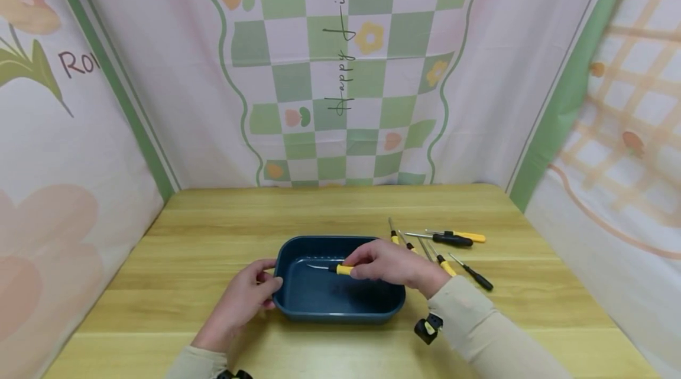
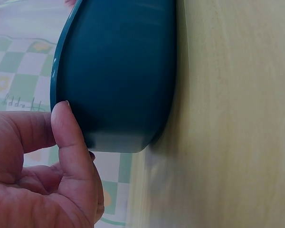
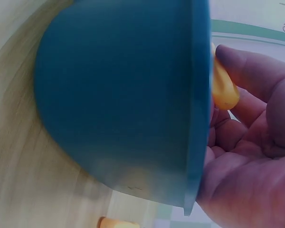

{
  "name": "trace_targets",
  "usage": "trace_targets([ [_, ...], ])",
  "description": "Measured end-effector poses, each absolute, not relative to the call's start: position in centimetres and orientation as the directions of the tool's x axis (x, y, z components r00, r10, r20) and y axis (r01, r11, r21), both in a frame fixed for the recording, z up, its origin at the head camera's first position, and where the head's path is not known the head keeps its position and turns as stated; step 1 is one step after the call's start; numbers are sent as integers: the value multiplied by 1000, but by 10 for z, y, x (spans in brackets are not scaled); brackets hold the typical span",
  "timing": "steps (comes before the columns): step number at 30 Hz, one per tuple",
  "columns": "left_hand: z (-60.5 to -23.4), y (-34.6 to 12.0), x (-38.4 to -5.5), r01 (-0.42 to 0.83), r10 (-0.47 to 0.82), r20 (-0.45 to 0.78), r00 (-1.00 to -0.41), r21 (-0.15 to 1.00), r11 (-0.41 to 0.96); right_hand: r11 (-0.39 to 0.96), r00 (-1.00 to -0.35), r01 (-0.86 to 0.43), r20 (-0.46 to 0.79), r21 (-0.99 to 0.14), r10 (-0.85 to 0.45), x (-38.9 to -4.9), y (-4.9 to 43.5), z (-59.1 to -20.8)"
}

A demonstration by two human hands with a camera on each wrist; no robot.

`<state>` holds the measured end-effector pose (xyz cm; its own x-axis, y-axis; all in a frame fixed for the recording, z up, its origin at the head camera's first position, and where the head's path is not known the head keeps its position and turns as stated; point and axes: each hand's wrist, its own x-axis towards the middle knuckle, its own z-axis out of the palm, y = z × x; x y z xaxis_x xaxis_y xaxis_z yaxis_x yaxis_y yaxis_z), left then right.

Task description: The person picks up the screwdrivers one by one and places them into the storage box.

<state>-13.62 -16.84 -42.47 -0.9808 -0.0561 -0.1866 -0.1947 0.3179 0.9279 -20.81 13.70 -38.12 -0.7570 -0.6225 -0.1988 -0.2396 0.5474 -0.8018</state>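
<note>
A dark blue rectangular tray [image 1: 340, 316] with raised walls sits on the wooden table. My left hand [image 1: 250, 293] pinches its left wall, thumb at the rim; the left wrist view shows the thumb against the tray's side [image 2: 118, 71]. Over the tray's inside, my right hand [image 1: 391, 263] holds a screwdriver [image 1: 343, 270] by its yellow and black handle, the metal shaft pointing left. In the right wrist view the yellow handle end [image 3: 224, 88] shows between thumb and fingers, while the tray wall [image 3: 118, 95] hides the shaft.
Right of the tray lie several screwdrivers, among them a black-handled one [image 1: 452, 240], a yellow-handled one [image 1: 469, 237] and a smaller black one [image 1: 479, 278]. My right forearm passes beside them. A patterned curtain [image 1: 330, 71] stands behind the table [image 1: 223, 213].
</note>
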Motion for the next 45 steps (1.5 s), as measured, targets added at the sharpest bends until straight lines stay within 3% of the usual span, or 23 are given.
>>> trace_targets([
  [21,-426,-168,-137,-191,-45,-187,-981,931,311,679,-728,-383,-248,-626,-639,-205,121,-386],
  [45,-423,-163,-132,-186,-33,-183,-982,945,268,700,-734,-425,-234,-574,-638,-202,122,-389],
])
